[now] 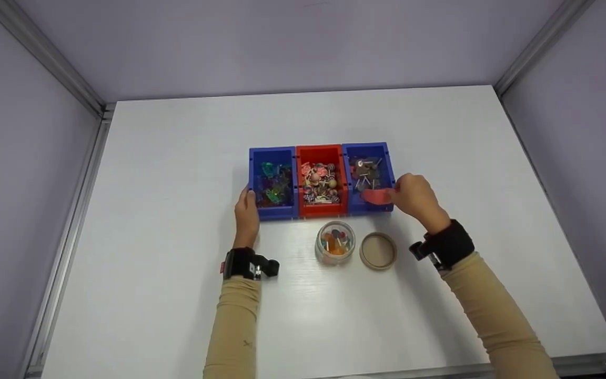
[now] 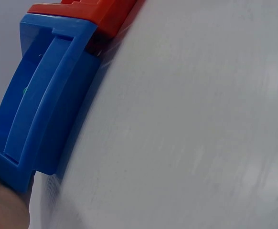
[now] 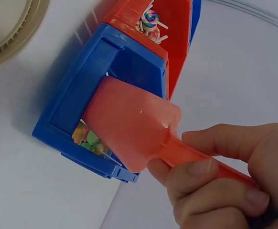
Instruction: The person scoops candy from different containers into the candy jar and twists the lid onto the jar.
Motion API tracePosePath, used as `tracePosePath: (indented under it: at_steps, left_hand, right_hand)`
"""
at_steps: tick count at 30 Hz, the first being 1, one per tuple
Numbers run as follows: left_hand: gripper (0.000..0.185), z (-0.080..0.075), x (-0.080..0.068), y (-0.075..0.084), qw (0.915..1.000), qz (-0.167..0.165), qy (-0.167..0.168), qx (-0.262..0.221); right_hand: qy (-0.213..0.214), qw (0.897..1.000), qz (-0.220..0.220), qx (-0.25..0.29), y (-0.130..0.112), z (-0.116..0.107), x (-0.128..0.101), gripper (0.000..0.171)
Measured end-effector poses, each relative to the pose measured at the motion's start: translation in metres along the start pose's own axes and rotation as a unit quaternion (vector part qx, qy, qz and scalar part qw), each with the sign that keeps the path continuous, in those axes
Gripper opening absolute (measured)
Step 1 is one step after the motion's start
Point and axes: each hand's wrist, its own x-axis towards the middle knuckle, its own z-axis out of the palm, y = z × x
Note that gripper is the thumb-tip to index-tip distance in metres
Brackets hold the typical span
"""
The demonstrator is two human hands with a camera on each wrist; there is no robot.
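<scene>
- Plastic bins sit side by side on the white table [image 1: 177, 295]: my left hand [image 1: 246, 213] rests open against the left blue bin [image 1: 271, 181].
- Left wrist view: smooth blue bin wall [image 2: 43, 109] beside my palm; fingers unseen.
- Right wrist view: my right hand [image 3: 225, 181] grips a glossy red scoop [image 3: 134, 126], tipped into the right blue bin [image 3: 81, 109].

Left hand [image 1: 246, 213] extended forward, fingers straight, palm facing inward. Right hand [image 1: 416, 197] ahead and to its right, fingers curled in pinch, wrist bent inward.
</scene>
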Motion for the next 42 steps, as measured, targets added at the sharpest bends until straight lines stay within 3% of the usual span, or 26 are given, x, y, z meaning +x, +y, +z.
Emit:
tracePosePath:
  at_steps: [9,11,24,35,42]
  left_hand:
    - [0.052,-0.001,0.001,0.0,1.0,0.0,0.0,0.008]
    - [0.052,0.0,0.001,0.0,1.0,0.0,0.001,0.005]
    - [0.051,0.0,0.001,0.0,1.0,0.006,-0.001,-0.001]
    - [0.051,0.005,0.0,0.002,0.9999,0.008,-0.007,0.003]
    - [0.051,0.004,0.0,0.002,0.9998,0.007,-0.016,-0.003]
  right_hand:
    - [-0.03,0.995,0.078,-0.057,-0.018,-0.012,0.014,0.027]
    - [-0.047,0.992,0.094,-0.068,-0.023,-0.016,0.019,0.035]
    - [-0.113,0.979,0.13,-0.106,-0.042,-0.024,0.055,0.053]
    - [-0.095,0.981,0.138,-0.096,-0.037,-0.01,0.052,0.043]
    - [-0.062,0.986,0.125,-0.091,-0.035,-0.005,0.046,0.039]
